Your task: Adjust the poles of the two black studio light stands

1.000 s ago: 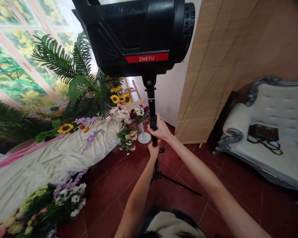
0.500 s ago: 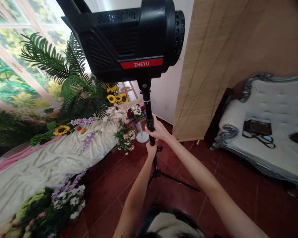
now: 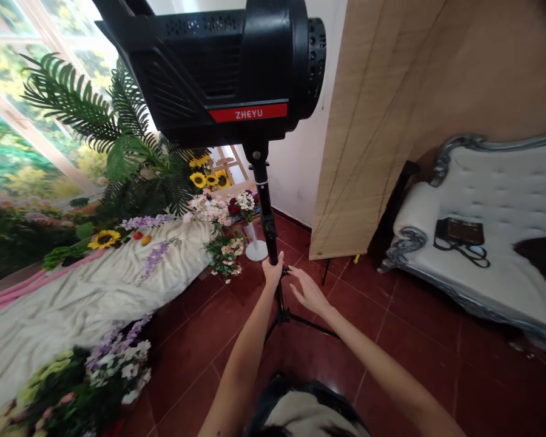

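Observation:
A large black studio light (image 3: 218, 73) with a red ZHEYU label sits on top of a black light stand (image 3: 264, 209), filling the upper middle of the view. My left hand (image 3: 273, 272) is wrapped around the stand's pole below the middle joint. Just right of it, my right hand (image 3: 310, 292) is open, thumb and fingers apart. Its fingertips are at a small black knob (image 3: 285, 271) on the stand; whether they touch it I cannot tell. Lower down, the tripod legs (image 3: 312, 326) spread on the red tile floor.
To the left, a cream draped cloth (image 3: 164, 285) carries flowers, with a palm plant (image 3: 131, 139) behind. A white round-based stand (image 3: 256, 250) is close behind the pole. A bamboo blind (image 3: 341, 152) hangs to the right, beside a white tufted sofa (image 3: 495, 182) holding a brown bag (image 3: 464, 232).
My right hand has let go of the pole's upper joint and moved down to beside the lower knob. My left hand stays on the pole. The view has shifted slightly.

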Available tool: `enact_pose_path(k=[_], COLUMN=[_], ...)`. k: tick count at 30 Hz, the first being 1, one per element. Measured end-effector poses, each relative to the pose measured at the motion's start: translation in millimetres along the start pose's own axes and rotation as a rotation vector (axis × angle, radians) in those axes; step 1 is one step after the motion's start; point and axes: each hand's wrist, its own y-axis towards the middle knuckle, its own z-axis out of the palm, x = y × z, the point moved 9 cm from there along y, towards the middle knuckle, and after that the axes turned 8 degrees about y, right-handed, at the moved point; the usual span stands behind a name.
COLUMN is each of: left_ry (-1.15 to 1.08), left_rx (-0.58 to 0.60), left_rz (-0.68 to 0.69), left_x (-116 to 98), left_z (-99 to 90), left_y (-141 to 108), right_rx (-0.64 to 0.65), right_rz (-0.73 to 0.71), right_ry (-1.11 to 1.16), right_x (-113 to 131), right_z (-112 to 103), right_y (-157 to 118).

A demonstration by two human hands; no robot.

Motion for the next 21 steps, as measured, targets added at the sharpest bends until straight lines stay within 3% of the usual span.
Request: enact_pose_path(k=[4,7,10,13,16,21], left_ry=[0.021,0.037,0.055,0.036,0.02,0.023], left_rx=[0.046,0.05,0.041,0.049,0.057,0.051], left_rz=[0.029,0.041,0.042,0.032,0.039,0.064], left_x=[1,1,-1,-4,-6,-3], left_z=[3.5,3.3,2.4,3.0,3.1,2.5], left_y=[0,0,-1,-2,-2,0], right_rx=[-0.152,-0.259,-0.249,-0.209,-0.155,-0.069], right_rz=[0.261,0.583,0.874,0.959,0.882,0.56], right_ry=[0.193,0.587,1.101,1.318,1.085,0.242], right_x=[-33,-67,-84,-82,-78,-64], right_z=[5,22,54,65,53,19], right_y=[7,10,9,9,5,6])
